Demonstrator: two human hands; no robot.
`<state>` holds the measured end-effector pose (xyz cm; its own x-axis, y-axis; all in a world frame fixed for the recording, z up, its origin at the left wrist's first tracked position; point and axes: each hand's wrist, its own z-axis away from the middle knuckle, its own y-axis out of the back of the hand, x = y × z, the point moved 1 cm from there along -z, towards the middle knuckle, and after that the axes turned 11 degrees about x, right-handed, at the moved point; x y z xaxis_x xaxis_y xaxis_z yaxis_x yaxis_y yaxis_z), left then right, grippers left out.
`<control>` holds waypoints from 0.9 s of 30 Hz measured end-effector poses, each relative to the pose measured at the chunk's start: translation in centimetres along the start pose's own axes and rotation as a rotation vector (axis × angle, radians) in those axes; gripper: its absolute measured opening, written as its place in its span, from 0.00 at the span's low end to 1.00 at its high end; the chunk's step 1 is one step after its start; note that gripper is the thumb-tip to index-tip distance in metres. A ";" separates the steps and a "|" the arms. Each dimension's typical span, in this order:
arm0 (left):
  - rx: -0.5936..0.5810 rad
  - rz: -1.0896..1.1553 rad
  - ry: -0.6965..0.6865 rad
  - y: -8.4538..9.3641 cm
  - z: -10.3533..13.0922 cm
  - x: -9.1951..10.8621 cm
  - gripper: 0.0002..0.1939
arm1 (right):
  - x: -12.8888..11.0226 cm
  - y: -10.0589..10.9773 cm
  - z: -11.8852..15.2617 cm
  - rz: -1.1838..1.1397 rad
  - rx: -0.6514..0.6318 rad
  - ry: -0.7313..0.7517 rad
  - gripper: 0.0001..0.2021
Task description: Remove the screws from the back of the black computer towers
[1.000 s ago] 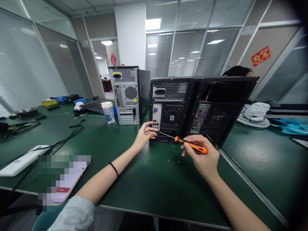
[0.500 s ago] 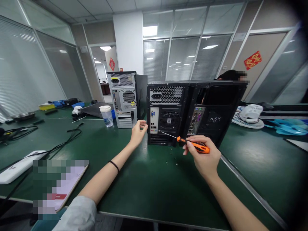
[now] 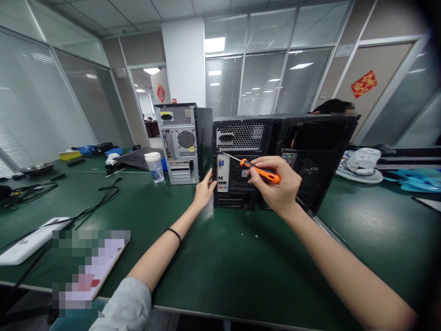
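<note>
My right hand [image 3: 280, 184] is closed round the orange-and-black handle of a screwdriver [image 3: 260, 171]. The shaft points left, its tip at the upper edge of the pale port plate [image 3: 223, 172] on the back of a black computer case [image 3: 241, 197]; whether it touches is too small to tell. My left hand [image 3: 204, 189] lies with stretched fingers against the left side of this case, partly hidden behind its edge. A second black case [image 3: 310, 184] stands close on the right, partly covered by my right hand. Small screws [image 3: 256, 236] lie on the green table [image 3: 206, 276] in front.
A silver-backed computer tower [image 3: 181, 151] and a plastic cup [image 3: 155, 168] stand behind to the left. Black cables [image 3: 99, 204], a white device [image 3: 34, 241] and a blurred-out phone-like slab [image 3: 103, 266] lie at left. Blue fan-like blades [image 3: 413, 181] lie at right. Someone's head shows behind the cases.
My right hand has raised the screwdriver from the port plate's bottom edge to its top edge. My left hand has moved slightly right, its fingers now flatter against the case side.
</note>
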<state>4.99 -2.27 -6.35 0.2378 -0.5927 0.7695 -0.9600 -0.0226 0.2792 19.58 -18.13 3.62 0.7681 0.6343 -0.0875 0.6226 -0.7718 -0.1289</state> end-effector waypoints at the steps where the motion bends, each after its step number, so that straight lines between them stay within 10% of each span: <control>1: -0.004 -0.006 -0.008 0.0 0.1 0.0 0.30 | 0.1 -0.6 -0.5 0.018 0.006 0.079 0.06; 11: -0.027 -0.046 -0.056 0.1 0.5 -0.5 0.32 | 0.8 -4.8 -1.1 0.113 0.003 0.405 0.06; 27: -0.021 -0.060 -0.058 0.1 0.5 -0.2 0.32 | 1.0 -5.3 0.0 0.179 -0.072 0.450 0.04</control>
<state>4.74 -2.51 -6.76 0.2852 -0.6368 0.7164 -0.9407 -0.0428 0.3365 17.06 -13.37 4.20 0.8424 0.4218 0.3353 0.4718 -0.8780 -0.0809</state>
